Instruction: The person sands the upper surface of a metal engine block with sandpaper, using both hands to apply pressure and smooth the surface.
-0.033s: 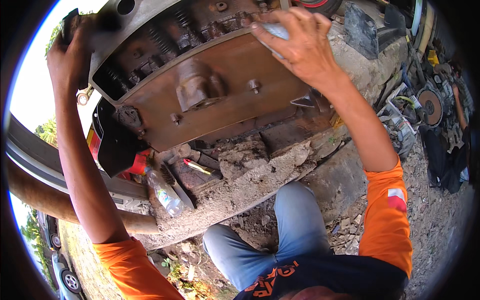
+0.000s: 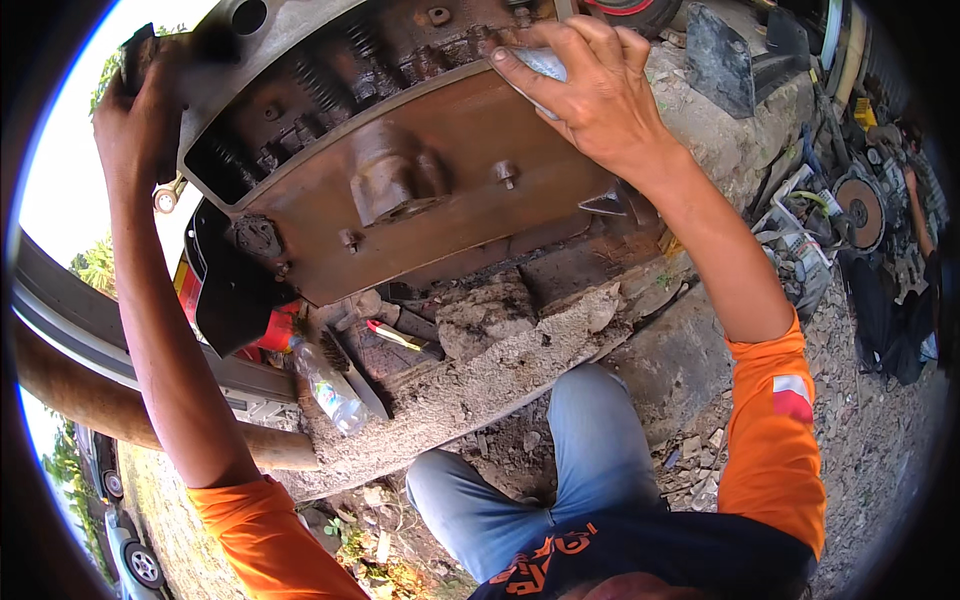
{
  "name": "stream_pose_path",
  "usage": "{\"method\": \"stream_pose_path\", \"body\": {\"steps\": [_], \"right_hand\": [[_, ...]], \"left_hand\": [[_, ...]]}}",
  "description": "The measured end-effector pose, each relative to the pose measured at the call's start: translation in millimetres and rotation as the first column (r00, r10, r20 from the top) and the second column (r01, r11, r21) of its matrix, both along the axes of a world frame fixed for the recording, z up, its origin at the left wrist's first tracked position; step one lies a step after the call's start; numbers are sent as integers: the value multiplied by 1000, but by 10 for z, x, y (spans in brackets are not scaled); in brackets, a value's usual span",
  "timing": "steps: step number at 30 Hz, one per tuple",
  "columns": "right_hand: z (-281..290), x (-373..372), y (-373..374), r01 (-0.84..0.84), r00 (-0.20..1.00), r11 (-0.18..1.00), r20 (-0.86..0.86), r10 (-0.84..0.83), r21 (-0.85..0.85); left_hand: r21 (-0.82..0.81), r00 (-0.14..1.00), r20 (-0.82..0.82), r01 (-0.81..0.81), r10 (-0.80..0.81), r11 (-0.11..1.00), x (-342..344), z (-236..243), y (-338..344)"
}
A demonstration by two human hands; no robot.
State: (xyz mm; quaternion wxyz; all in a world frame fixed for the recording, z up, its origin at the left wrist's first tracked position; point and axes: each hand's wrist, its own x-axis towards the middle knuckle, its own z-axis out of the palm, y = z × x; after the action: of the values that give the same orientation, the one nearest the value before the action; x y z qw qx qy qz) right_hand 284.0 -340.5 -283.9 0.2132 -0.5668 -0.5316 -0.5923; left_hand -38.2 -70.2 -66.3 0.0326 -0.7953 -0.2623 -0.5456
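A large brown engine block (image 2: 460, 210) stands in front of me, its long open side showing springs and oily dark parts (image 2: 330, 85) behind a pale metal rim. My right hand (image 2: 600, 95) is closed on a flat, light grey piece (image 2: 543, 66), pinched between thumb and fingers at the rim's right part. Whether that piece is a scraper or a folded sheet, I cannot tell. At the upper left, my left hand (image 2: 138, 125) is curled round something dark beside the block's left end. Shadow and blur hide what its fingers hold.
Below the block, a clear plastic bottle (image 2: 338, 398), a wire brush (image 2: 338, 352) and a red-and-yellow-handled tool (image 2: 397, 335) lie on a rough concrete ledge (image 2: 470, 385). A round disc (image 2: 858, 212) sits among car parts at right. Parked cars (image 2: 140, 560) show at lower left.
My right hand has shifted slightly to the left along the rim with the grey piece. My left hand stays nearly in place.
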Motion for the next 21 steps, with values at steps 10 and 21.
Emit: {"method": "stream_pose_path", "body": {"steps": [10,21], "right_hand": [[-134,-235,140,29,984,986,-178,1,163],[-308,-354,353,98,953,942,-303,3,320]], "left_hand": [[-1,999,48,-19,19,1000,118,-122,-370],[-2,999,49,-23,23,1000,83,-53,-329]]}}
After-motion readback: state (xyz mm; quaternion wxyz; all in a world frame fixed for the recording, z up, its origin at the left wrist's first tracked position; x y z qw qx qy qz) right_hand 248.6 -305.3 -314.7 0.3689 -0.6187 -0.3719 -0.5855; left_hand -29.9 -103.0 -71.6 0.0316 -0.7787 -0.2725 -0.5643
